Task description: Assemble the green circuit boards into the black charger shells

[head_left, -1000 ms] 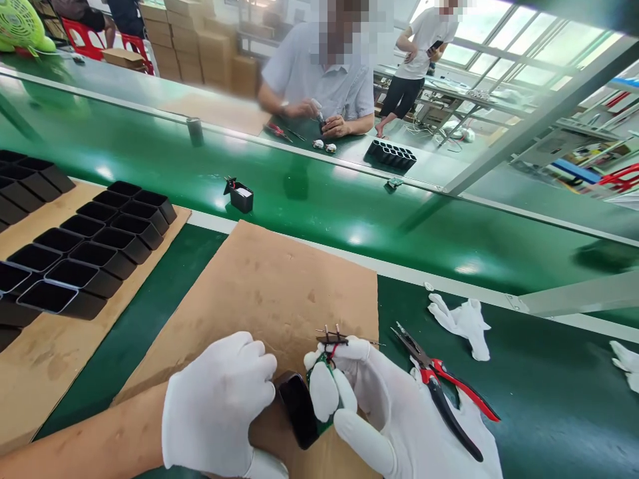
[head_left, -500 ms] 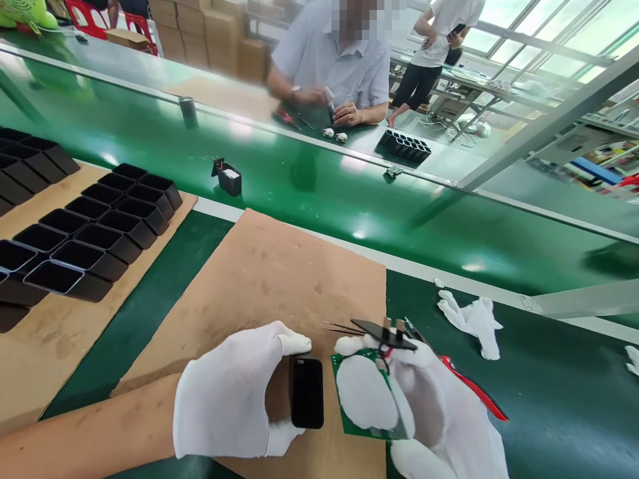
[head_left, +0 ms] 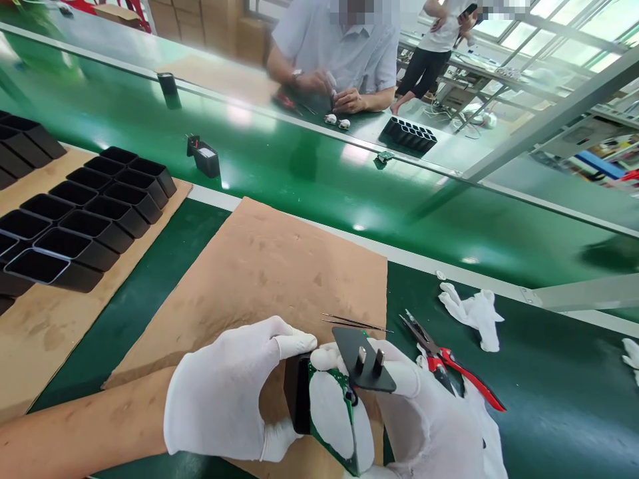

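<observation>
Both my hands wear white gloves and work close together above a brown cardboard sheet (head_left: 279,266). My left hand (head_left: 224,396) is closed round a small black plastic housing (head_left: 298,399), held upright. My right hand (head_left: 399,412) grips a green circuit board (head_left: 344,426) joined to a black plug plate with two metal prongs (head_left: 364,362). The board's edge touches the open side of the housing. Part of the board is hidden behind my right thumb.
Tweezers (head_left: 357,324) and red-handled pliers (head_left: 449,366) lie right of my hands; a crumpled white glove (head_left: 474,313) lies beyond. Rows of black empty housings (head_left: 84,219) stand at left. One black unit (head_left: 204,156) rides the green conveyor (head_left: 309,193). A person works opposite.
My hands have closed together: the circuit board has swung up on edge against the black housing. The view has tilted down slightly. The black unit on the conveyor has drifted left.
</observation>
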`<state>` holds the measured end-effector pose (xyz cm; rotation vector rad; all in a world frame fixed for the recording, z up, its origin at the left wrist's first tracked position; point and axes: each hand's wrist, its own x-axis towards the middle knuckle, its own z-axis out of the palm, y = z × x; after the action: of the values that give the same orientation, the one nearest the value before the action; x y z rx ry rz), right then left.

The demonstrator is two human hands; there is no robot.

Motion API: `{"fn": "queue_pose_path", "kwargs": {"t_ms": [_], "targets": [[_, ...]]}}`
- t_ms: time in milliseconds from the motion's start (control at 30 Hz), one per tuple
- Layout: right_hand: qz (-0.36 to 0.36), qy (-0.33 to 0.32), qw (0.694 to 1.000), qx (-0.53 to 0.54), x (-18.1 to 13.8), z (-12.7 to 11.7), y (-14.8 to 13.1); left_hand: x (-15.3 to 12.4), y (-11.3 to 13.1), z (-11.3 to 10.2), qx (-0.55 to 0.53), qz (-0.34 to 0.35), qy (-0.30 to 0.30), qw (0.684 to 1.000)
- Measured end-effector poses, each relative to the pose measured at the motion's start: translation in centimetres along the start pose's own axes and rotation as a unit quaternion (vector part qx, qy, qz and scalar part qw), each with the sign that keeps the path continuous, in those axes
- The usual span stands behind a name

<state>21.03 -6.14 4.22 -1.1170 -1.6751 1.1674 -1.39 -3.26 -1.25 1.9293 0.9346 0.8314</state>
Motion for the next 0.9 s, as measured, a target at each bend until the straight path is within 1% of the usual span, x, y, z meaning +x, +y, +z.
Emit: {"fn": "queue_pose_path", "kwargs": {"t_ms": [100,167,300,500,733,800,900], "targets": [[-0.011,0.028,0.999,-0.022,-0.6,0.2,0.6,0.0,0.0,-0.1,0.015,-0.004,-0.010,1.000],[-0.016,0.033,0.999,-0.034,-0.7,0.3,0.8,0.0,0.0,-0.2,0.025,-0.005,-0.013,1.000],[-0.023,0.019,0.999,-0.037,-0.5,0.4,0.5,0.2,0.2,-0.4,0.033,-0.004,-0.009,0.999],[0.003,-0.006,0.999,-0.040,-0.2,0.4,0.2,0.4,0.2,-0.9,0.032,0.007,-0.025,0.999],[-0.007,0.009,0.999,-0.048,0.0,0.6,0.4,0.4,0.1,-1.1,0.022,-0.010,-0.049,0.999],[-0.002,0.013,0.999,-0.053,0.0,0.6,0.4,0.4,0.1,-1.2,0.025,-0.015,-0.059,0.998],[0.014,0.004,0.999,-0.052,-0.1,0.6,0.4,0.4,0.1,-1.2,0.031,-0.023,-0.069,0.997]]}}
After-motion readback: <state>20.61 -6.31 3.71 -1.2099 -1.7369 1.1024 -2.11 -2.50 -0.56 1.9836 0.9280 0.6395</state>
